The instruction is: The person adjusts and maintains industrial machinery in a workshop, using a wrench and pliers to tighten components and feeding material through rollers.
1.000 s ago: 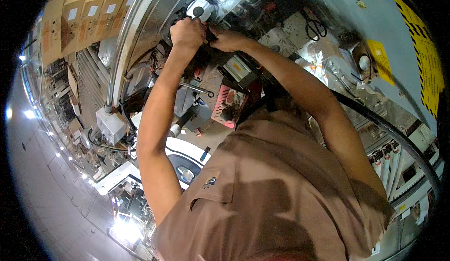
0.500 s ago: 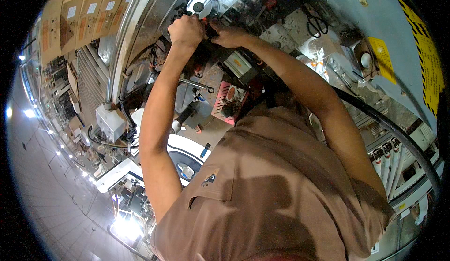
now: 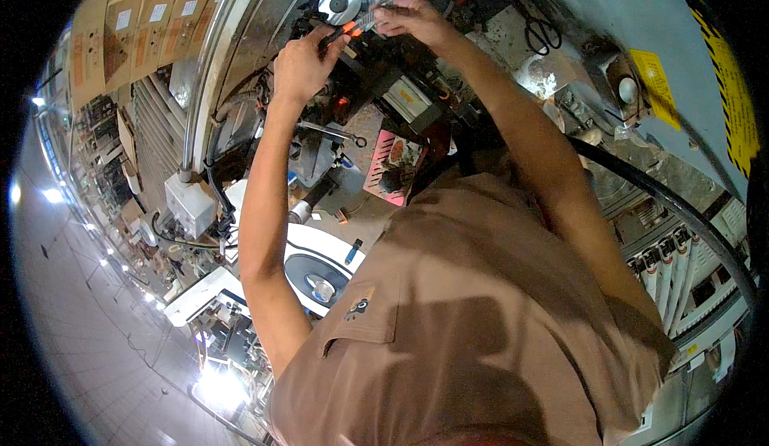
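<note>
My left hand (image 3: 301, 66) is closed, thumb and fingers pinching a slim black-and-orange tool (image 3: 349, 29) whose exact kind I cannot make out. The tool meets a grey ridged piece (image 3: 365, 22), and my right hand (image 3: 413, 23) pinches the far end of that piece; the detail there is small and blurred. Just beyond my hands is a shiny round metal disc (image 3: 334, 4) with a dark hub. Below them a grey metal block (image 3: 408, 102) with an orange label sits among dark machine parts.
A wrench (image 3: 340, 134) and a pink slotted tray (image 3: 392, 154) lie nearer me. Black-handled scissors (image 3: 542, 36) rest at the right. A thick black hose (image 3: 641, 190) curves along my right side. Cardboard boxes (image 3: 152, 26) stand at the far left, behind a metal frame.
My hands have moved apart. The left has shifted slightly down and left, the right up and right, and the orange tool with the grey piece now shows between them.
</note>
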